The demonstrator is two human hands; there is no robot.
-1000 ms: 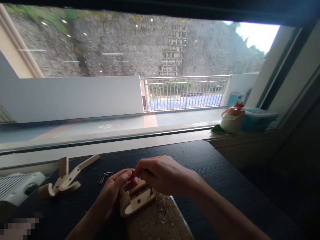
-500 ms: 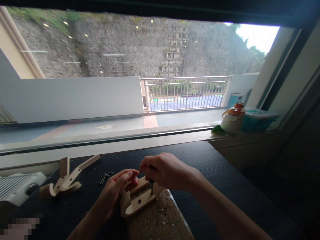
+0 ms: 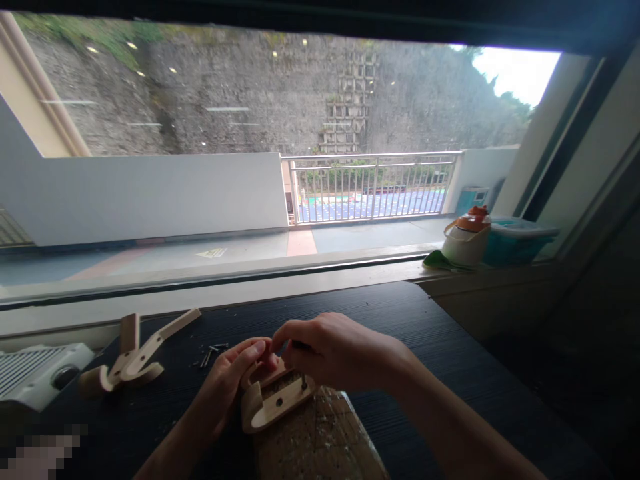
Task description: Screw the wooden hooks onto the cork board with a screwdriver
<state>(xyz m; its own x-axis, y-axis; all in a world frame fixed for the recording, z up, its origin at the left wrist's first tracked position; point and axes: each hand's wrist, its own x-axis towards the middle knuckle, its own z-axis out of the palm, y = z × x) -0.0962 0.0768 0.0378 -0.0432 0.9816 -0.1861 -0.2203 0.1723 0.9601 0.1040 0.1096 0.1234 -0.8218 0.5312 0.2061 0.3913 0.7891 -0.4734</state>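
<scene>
A pale wooden hook piece (image 3: 267,415) with a curved end and a dark hole lies on a brown, tape-wrapped block (image 3: 320,447). My left hand (image 3: 239,370) is closed at its far left side, thumb and fingers bent over the edge; the exact grip is partly hidden. My right hand (image 3: 330,350) is closed around a dark-handled screwdriver (image 3: 303,383), mostly hidden by the fingers. Its thin shaft stands upright at the wood's right part. The fingertips of both hands meet above the wood.
Further wooden hook pieces (image 3: 125,367) and several loose screws (image 3: 207,353) lie left on the dark table (image 3: 390,320). A white slatted appliance (image 3: 45,373) stands at far left. A bottle with an orange lid (image 3: 467,240) and a teal box (image 3: 520,240) sit on the sill.
My right hand has turned and dropped slightly, its fingers moving left toward my left fingertips and covering more of the screwdriver. My left hand has barely moved.
</scene>
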